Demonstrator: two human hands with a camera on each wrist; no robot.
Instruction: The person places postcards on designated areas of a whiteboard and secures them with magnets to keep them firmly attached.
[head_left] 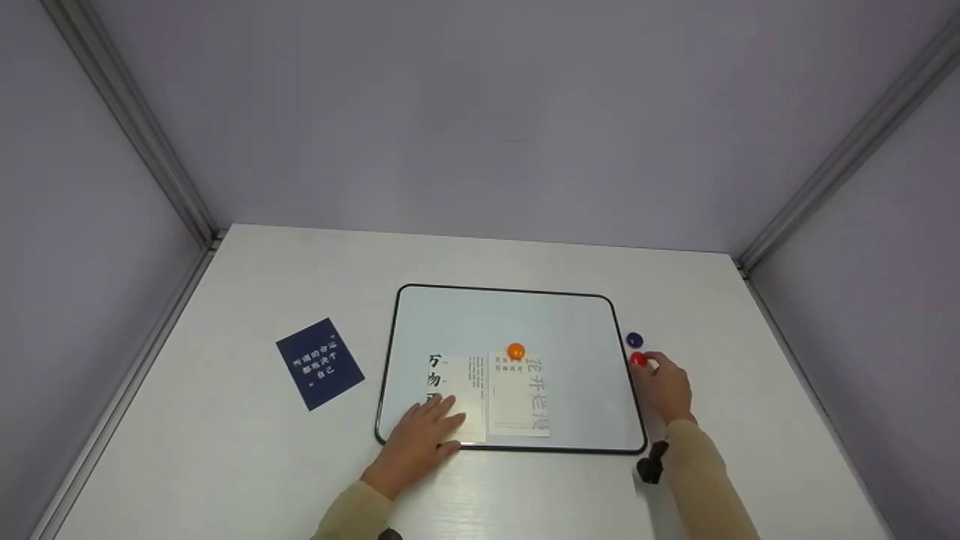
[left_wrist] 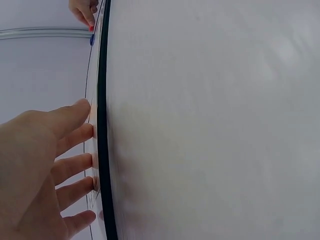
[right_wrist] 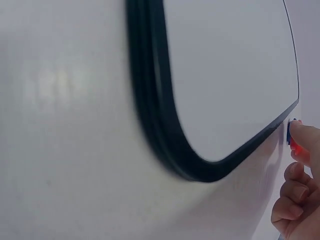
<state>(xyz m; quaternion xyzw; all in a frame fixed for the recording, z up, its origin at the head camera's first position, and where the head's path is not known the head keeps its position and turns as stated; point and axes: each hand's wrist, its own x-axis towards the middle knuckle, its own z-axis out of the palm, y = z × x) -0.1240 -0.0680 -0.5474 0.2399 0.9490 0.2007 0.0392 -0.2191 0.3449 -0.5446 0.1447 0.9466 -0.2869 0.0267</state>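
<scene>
My left hand (head_left: 421, 441) rests with spread fingers on a pale printed card (head_left: 471, 420), near the front edge of a black-framed whiteboard (head_left: 592, 375). In the left wrist view, the fingers of this hand (left_wrist: 37, 165) reach over the frame with fingertips down. A second pale card (head_left: 517, 409) lies beside the first, with a round orange magnet (head_left: 516, 351) at its top edge. Just off the board's right side, my right hand (head_left: 666, 386) pinches a round red magnet (head_left: 638, 359) between thumb and finger. Behind that sits a dark blue magnet (head_left: 634, 340).
A navy card (head_left: 320, 364) with white writing lies tilted on the white table (head_left: 195, 420), left of the board. Grey wall panels (head_left: 480, 135) enclose the back and sides. The board's black frame forms a raised rim.
</scene>
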